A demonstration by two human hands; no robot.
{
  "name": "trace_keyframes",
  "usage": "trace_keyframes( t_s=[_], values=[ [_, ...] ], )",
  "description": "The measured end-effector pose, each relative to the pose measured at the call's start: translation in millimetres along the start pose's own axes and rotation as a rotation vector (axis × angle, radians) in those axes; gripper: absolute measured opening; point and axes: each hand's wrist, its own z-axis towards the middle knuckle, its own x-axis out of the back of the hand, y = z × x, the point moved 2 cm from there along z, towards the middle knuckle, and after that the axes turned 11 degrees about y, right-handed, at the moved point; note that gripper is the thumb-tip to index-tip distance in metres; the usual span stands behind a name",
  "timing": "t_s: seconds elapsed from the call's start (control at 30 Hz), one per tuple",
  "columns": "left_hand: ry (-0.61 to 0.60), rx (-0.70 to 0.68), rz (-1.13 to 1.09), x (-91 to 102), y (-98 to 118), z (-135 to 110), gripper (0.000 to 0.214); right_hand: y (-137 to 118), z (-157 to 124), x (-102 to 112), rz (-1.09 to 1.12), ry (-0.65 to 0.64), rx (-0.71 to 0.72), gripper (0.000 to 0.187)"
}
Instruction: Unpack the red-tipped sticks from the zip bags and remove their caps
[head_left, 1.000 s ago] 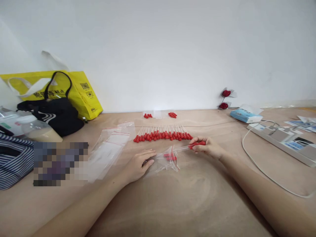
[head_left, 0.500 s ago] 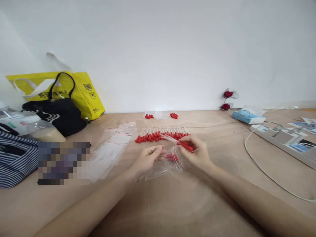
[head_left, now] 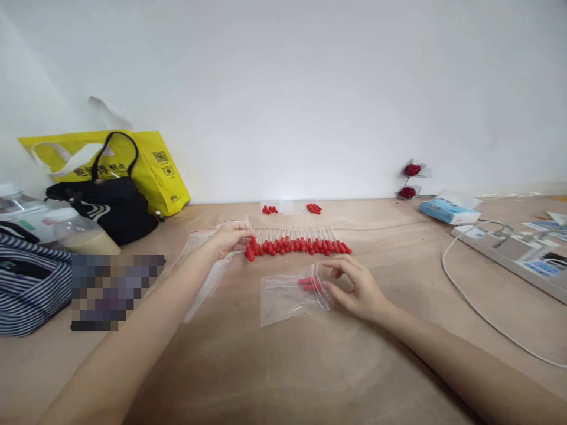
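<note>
A row of droppers with red bulbs and clear thin stems lies across the table, bulbs toward me. At its left end my left hand is closed, fingertips pinching droppers whose red bulbs and a clear stem show beside them. A clear zip bag lies flat nearer to me, with red bulbs at its mouth. By that mouth is my right hand, its thumb and fingers apart and nothing between them. Whether the thumb touches the bag is unclear.
More clear zip bags lie partly under my left forearm. Filled bags with red bulbs rest by the wall. A yellow bag, black bag and bottle stand left; tissues, a power strip and cable are right.
My left hand has moved away from the zip bag, left and up to the row's left end. My right hand has let go of the droppers it held and lowered beside the bag's mouth.
</note>
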Motion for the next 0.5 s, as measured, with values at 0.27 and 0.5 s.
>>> trace_keyframes(
  t_s=[0.27,0.5],
  values=[
    [0.014,0.117,0.276,-12.8,4.6,52.9,0.009,26.8,-7.8,5.3,0.007,0.127,-0.392,0.022],
    [-0.038,0.166,0.434,-24.9,2.4,59.8,0.029,18.9,-8.4,3.2,0.003,0.112,-0.344,0.019]
  ],
)
